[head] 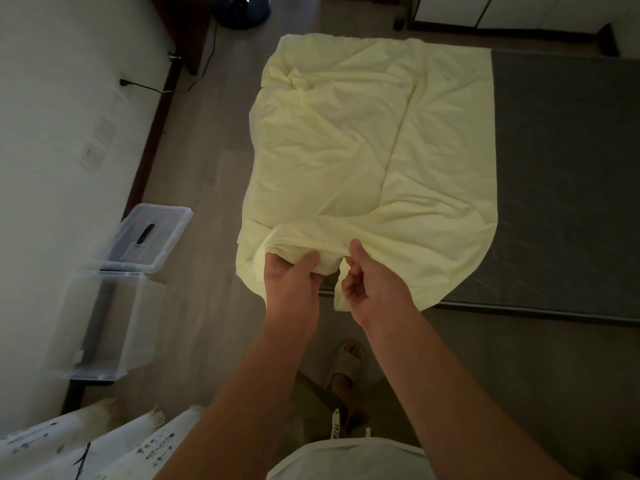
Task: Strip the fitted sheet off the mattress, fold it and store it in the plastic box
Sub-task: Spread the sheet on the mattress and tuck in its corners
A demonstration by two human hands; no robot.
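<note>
At the near edge of the mattress (554, 168), you hold the fitted sheet (363, 150) with both hands. Your left hand (291, 282) grips a gathered bunch of the hem, thumb on top and fingers curled beneath. Your right hand (367, 282) pinches the adjoining strip of hem between thumb and curled fingers. The two grips sit close together, probably so that you can align the gathered edge before the next fold. The sheet is off the mattress corners and lies doubled, with creases, over the left part of the mattress, which serves as a folding surface. The plastic box (114, 323) stands open by the wall at your left, well apart from the sheet. Its lid (152, 237) rests just beyond it, which leaves the opening free for loading. Count: one sheet, one mattress, one box, one lid, two hands engaged.
</note>
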